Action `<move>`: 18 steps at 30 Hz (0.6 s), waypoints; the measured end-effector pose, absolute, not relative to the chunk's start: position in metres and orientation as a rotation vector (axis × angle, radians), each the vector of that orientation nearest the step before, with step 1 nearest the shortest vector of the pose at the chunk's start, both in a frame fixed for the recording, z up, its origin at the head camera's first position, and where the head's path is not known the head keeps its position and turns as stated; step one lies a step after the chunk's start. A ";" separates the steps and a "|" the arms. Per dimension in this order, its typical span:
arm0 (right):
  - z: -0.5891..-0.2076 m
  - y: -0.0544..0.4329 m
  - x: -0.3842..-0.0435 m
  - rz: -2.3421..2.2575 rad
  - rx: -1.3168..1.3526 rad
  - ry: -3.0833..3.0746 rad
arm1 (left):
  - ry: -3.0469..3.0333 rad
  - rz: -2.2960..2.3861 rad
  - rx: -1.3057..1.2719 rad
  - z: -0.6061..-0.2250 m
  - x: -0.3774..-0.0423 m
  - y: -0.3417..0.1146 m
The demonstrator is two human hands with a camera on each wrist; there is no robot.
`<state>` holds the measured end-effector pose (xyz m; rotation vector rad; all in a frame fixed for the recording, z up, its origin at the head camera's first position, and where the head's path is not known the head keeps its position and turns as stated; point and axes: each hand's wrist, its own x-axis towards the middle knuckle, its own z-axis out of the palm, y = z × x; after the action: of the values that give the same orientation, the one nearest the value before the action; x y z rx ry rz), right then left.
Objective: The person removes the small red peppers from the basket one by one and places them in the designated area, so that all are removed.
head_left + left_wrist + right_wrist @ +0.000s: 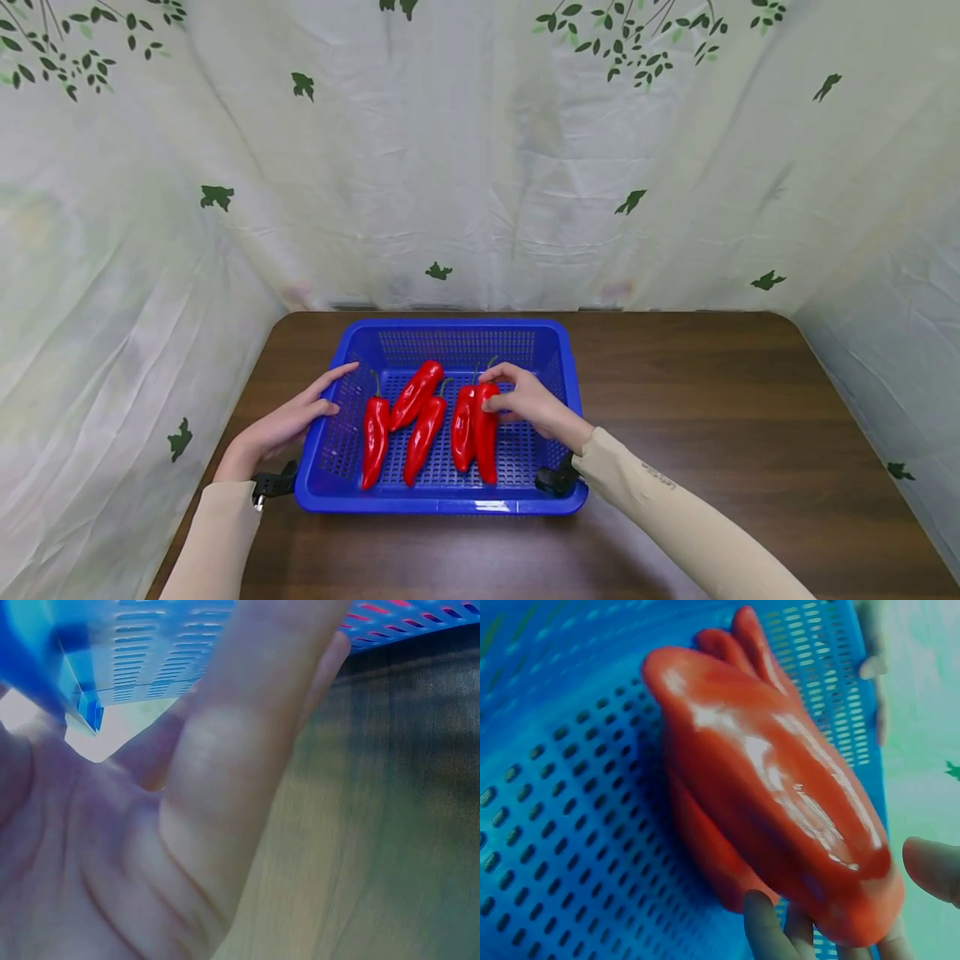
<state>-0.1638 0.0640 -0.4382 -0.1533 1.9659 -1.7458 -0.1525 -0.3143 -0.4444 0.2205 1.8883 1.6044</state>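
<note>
A blue plastic basket (442,506) with perforated walls stands on the table, with several glossy red chili peppers (424,440) lying in it. My left hand (288,421) holds its left rim, thumb over the inside; in the left wrist view the fingers (225,742) lie along the outer wall. My right hand (534,402) reaches inside and has its fingers curled round the stem end of the rightmost red chili pepper (486,446). In the right wrist view the fingers pass beneath this pepper (757,765), the thumb (934,866) stands slightly off it, and another pepper (712,855) lies under it.
The brown wooden table (712,467) stretches off to the right of the basket. A pale curtain (480,167) printed with green leaves hangs behind the table and along both sides. Dark straps with small devices sit at both wrists.
</note>
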 end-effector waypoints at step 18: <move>-0.400 0.094 -0.171 -1.944 -0.190 1.835 | 1.880 1.622 0.201 -0.443 -0.152 -0.313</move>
<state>-0.1710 0.0944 -0.4001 -0.1905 1.8349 -1.9439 -0.1518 -0.3129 -0.4431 0.2010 1.8796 1.6223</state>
